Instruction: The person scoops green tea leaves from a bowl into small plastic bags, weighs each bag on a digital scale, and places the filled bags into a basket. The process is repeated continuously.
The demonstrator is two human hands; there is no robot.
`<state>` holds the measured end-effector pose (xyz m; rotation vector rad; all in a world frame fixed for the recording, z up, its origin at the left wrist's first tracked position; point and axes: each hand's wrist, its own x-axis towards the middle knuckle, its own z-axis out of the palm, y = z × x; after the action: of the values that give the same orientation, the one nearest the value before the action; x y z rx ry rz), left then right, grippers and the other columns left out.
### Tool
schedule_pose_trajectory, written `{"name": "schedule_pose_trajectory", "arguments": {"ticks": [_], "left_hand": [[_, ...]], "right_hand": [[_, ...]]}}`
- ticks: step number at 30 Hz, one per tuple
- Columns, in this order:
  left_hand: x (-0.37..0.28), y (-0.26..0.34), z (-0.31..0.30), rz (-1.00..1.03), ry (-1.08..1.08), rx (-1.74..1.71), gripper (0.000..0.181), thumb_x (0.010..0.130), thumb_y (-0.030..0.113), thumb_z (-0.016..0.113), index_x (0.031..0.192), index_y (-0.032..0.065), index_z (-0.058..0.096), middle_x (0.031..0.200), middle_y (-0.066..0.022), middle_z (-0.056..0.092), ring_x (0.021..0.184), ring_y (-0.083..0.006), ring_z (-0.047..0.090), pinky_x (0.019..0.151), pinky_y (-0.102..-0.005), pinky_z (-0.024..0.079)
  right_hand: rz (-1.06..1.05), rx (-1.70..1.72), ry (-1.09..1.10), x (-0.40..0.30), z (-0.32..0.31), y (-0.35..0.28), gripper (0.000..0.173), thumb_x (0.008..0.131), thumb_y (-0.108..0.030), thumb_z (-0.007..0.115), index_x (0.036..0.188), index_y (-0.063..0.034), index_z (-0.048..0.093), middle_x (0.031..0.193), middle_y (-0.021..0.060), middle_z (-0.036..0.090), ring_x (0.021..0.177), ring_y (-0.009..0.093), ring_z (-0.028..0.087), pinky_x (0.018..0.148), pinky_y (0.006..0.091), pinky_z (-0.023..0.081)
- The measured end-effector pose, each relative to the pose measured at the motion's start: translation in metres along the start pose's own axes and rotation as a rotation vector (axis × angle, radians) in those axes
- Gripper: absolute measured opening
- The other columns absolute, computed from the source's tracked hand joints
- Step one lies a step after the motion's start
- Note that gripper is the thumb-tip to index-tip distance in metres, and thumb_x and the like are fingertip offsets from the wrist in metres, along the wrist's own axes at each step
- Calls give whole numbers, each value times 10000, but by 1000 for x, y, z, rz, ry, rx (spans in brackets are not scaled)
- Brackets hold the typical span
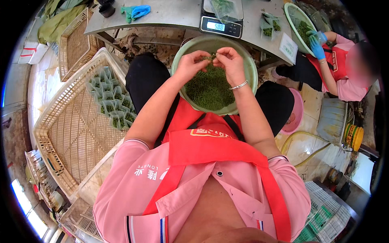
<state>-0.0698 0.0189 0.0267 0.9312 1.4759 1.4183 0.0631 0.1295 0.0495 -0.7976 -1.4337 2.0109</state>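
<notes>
Both of my bare hands are raised over a round pale green plastic basin (253,68), which sits between my knees and holds many small green peppercorn-like berries (209,91). My left hand (193,64) and my right hand (229,62) nearly meet at the fingertips, pinching a small greenish sprig (211,57) between them. A bracelet circles my right wrist. Just beyond the basin, a digital scale (221,28) on the metal table (173,21) carries a clear plastic bag (224,9) with green contents.
At the left, a large beige plastic crate (57,145) holds several filled clear bags (111,98). More bags (269,25) and a blue and green glove bundle (135,12) lie on the table. A gloved co-worker (332,65) sits at the right with another basin (288,18). A pink basin (296,112) stands near my right knee.
</notes>
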Motion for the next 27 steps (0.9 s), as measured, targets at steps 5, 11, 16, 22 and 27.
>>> {"name": "schedule_pose_trajectory", "arguments": {"ticks": [5, 11, 16, 22, 27], "left_hand": [[-2, -8, -3, 43, 45, 132, 307, 831, 105, 665, 1109, 16, 572, 855, -65, 657, 661, -103, 616, 583, -245, 499], [-5, 8, -1, 17, 101, 116, 407, 856, 81, 636, 1218, -5, 470, 943, -95, 652, 708, -119, 616, 613, -253, 520], [3, -5, -13, -7, 149, -78, 350, 895, 83, 580, 1209, -21, 467, 1016, -125, 645, 731, -136, 628, 634, -262, 528], [-1, 3, -9, -20, 105, 33, 324, 902, 92, 569, 1191, -27, 481, 981, -118, 659, 713, -134, 627, 638, -252, 512], [0, 4, -10, -34, 103, 60, 324, 893, 97, 581, 1181, -22, 491, 967, -100, 664, 687, -120, 622, 629, -242, 502]], "right_hand": [[140, -108, -71, -9, -1, 6, 157, 856, -61, 615, 1005, -12, 607, 841, 53, 628, 698, 140, 631, 614, 259, 542], [214, 63, -53, -9, -13, 5, 114, 855, -52, 614, 956, 0, 605, 852, 76, 635, 738, 172, 648, 664, 300, 566], [47, 335, 90, 16, -7, -26, 65, 868, -32, 585, 924, 2, 590, 839, 101, 629, 762, 237, 654, 694, 369, 574], [-158, 549, 364, 79, 8, -41, 136, 866, 2, 548, 1000, 24, 550, 876, 128, 607, 764, 265, 656, 686, 362, 571], [-182, 87, 210, 89, 31, -36, 399, 843, 31, 480, 1241, 46, 468, 1095, 171, 562, 740, 248, 668, 602, 321, 561]]}}
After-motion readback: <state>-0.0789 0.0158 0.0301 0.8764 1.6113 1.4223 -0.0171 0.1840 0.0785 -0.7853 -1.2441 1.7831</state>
